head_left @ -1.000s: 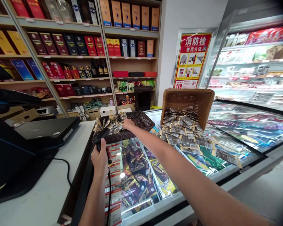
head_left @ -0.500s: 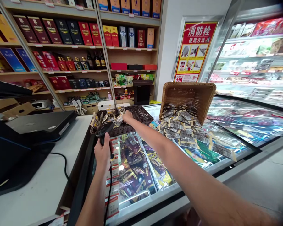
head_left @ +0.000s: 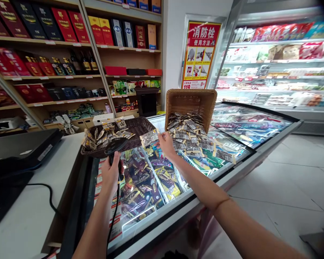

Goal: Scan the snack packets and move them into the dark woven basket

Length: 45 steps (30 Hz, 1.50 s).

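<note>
My left hand (head_left: 110, 169) is wrapped round the handle of a black barcode scanner (head_left: 115, 145), its cord hanging down along my forearm. My right hand (head_left: 166, 144) pinches the edge of a small flat snack packet (head_left: 150, 137), which lies off to the left of my fingers. Just right of that hand, a heap of similar packets (head_left: 190, 135) spills from a tipped tan wicker basket (head_left: 191, 94) onto the freezer's glass top. Beyond the scanner, a dark brown woven tray (head_left: 143, 126) holds several packets (head_left: 97, 135) at its left side.
Under both hands is a chest freezer (head_left: 140, 180) with wrapped goods beneath its glass. A white counter (head_left: 29, 216) with black equipment (head_left: 24, 144) stands at the left. Shelves of boxes (head_left: 128, 46) line the back; a refrigerated display (head_left: 270, 68) stands at right.
My right hand has moved from the dark tray to beside the heap and now holds a packet. The view has turned right. My left hand still holds the scanner.
</note>
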Motion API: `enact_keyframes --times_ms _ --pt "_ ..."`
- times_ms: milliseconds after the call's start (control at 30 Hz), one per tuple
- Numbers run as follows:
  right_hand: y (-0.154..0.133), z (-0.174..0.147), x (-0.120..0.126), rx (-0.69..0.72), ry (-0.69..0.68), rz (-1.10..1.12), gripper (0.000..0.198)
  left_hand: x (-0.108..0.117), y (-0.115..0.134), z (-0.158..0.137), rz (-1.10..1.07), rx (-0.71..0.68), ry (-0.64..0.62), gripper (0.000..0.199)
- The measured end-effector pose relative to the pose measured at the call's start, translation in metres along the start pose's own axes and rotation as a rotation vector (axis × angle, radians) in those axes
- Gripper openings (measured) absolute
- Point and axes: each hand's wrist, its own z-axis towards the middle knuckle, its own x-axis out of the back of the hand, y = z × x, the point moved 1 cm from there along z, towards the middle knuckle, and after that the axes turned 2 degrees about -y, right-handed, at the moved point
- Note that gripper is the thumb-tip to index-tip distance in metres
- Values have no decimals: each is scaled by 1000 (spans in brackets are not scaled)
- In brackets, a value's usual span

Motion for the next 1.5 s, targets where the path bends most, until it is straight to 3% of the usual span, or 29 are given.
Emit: enact_keyframes --times_ms 167,367,733,1500 --pt "10 -4 20 -34 57 -8 17 -8 6 -9 58 105 -213 63" --pt "0 -3 31 17 108 -13 13 -16 12 -18 166 72 -400 63" --pt "-5 -4 35 -23 142 -51 15 -13 -2 -10 218 61 -450 61" --pt "4 3 35 8 134 24 15 -15 6 -16 291 76 -470 61"
